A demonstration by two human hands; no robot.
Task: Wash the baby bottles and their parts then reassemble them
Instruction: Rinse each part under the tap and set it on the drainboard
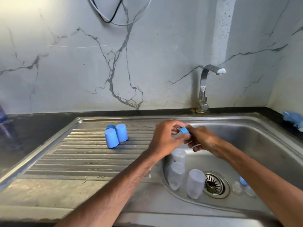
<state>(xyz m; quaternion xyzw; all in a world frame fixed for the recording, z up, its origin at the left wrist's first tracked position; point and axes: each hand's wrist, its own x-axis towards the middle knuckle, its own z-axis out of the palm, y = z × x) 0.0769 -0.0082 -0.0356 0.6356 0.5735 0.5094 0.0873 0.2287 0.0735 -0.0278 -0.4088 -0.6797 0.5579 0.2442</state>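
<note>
Small blue bottle ring [184, 130], blurred, pinched between both hands above the left side of the basin. Left hand [165, 140] curled round its left side, thumb underneath; right hand [201, 140] gripping it from the right, fingers curled. Just below the hands, inside the sink [262, 136], three clear bottles [196, 183] standing mouth-down, left of the drain [213, 184]. Right of the drain, two clear teats [237, 187] and a second blue ring [243, 180], partly behind the right forearm. On the ribbed drainboard [82, 153], well apart from the hands, two blue caps [111, 138] touching, a third blue piece [111, 126] just behind. Tap [203, 89] behind the basin; blue cloth [293, 119] on the bench [32, 128] at far right
</note>
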